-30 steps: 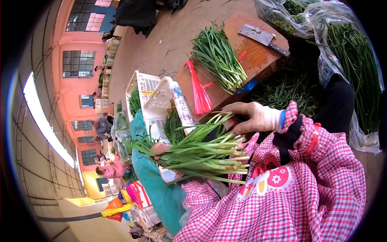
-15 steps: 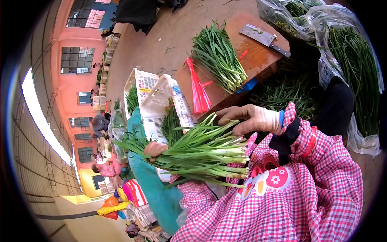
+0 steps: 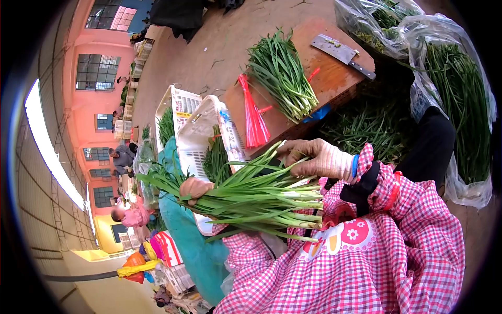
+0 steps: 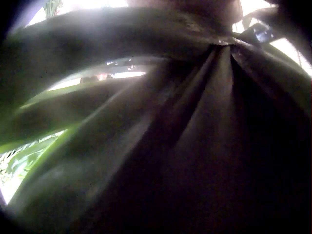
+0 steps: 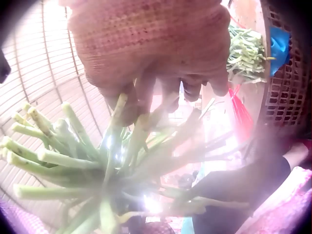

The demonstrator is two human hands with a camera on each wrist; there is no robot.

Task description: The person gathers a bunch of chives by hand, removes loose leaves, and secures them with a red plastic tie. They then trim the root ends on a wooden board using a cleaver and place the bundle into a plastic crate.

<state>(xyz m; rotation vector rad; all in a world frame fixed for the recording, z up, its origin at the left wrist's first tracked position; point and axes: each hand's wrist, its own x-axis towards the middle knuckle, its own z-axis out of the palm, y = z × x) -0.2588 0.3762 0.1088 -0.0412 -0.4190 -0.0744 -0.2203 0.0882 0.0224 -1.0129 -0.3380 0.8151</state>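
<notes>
Head view: over the last second the bunch of green onions (image 3: 261,196) has drifted a little toward the left of the picture, and its leaf tips now reach farther out over the white crates (image 3: 198,133). The left hand (image 3: 194,189) went with it. The right hand (image 3: 314,157), in a knit glove, has come down closer onto the pale stem ends. I read that as the bunch being gathered tighter between the two hands rather than put down. It is held in the air in front of the checked apron, well apart from the tabletop (image 3: 334,78). On the tabletop lie a loose pile of greens (image 3: 282,73), a cleaver (image 3: 342,52) and red ties (image 3: 252,118).

The left grip is wrapped round the leafy half of the bunch. The right wrist is bent, and its fingers are curled over the topmost stalks near the cut ends.

Left wrist view: I get almost nothing but dark leaves (image 4: 146,146) pressed against the lens, and the hand itself does not show. That fits a grip closed on the foliage.

Right wrist view: the gloved right hand (image 5: 151,48) fills the top of the picture. Its fingers (image 5: 146,92) are hooked down among the stalks (image 5: 73,156), whose cut ends face the camera. That grip is closed on a few of the upper stems, not on the whole bunch.
</notes>
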